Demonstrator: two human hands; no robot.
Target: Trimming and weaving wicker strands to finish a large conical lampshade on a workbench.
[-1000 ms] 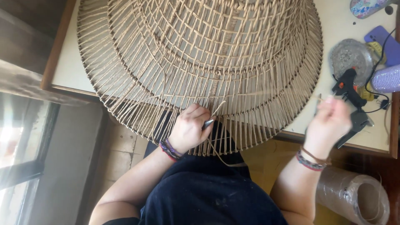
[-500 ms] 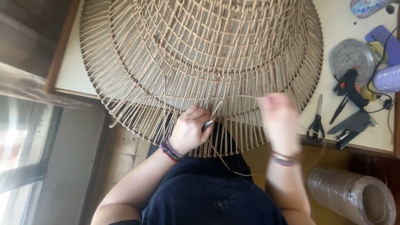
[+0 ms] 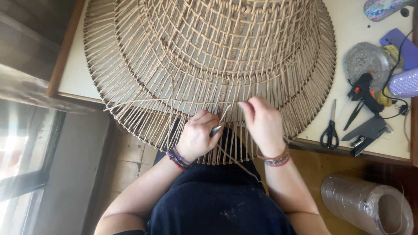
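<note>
A large round woven cord frame (image 3: 209,56), like a lampshade, lies on the pale table and overhangs its near edge. My left hand (image 3: 198,135) rests on the frame's near rim, closed around a small dark metal tool (image 3: 215,129). My right hand (image 3: 261,122) sits just to the right, fingers pinched on a beige cord strand (image 3: 226,114) at the rim. A loose cord end (image 3: 244,167) trails down over my dark clothing. Both wrists wear bead bracelets.
On the table's right side lie black scissors (image 3: 329,130), a black glue gun (image 3: 365,93) with its cable, a grey stapler-like tool (image 3: 368,132), a glass dish (image 3: 363,58) and a purple phone (image 3: 402,45). A roll of clear film (image 3: 365,204) lies on the floor. A window is at left.
My right hand came from the table's right side, near the tools, leftward to the frame's rim and closed on a cord strand beside my left hand. The left hand barely moved.
</note>
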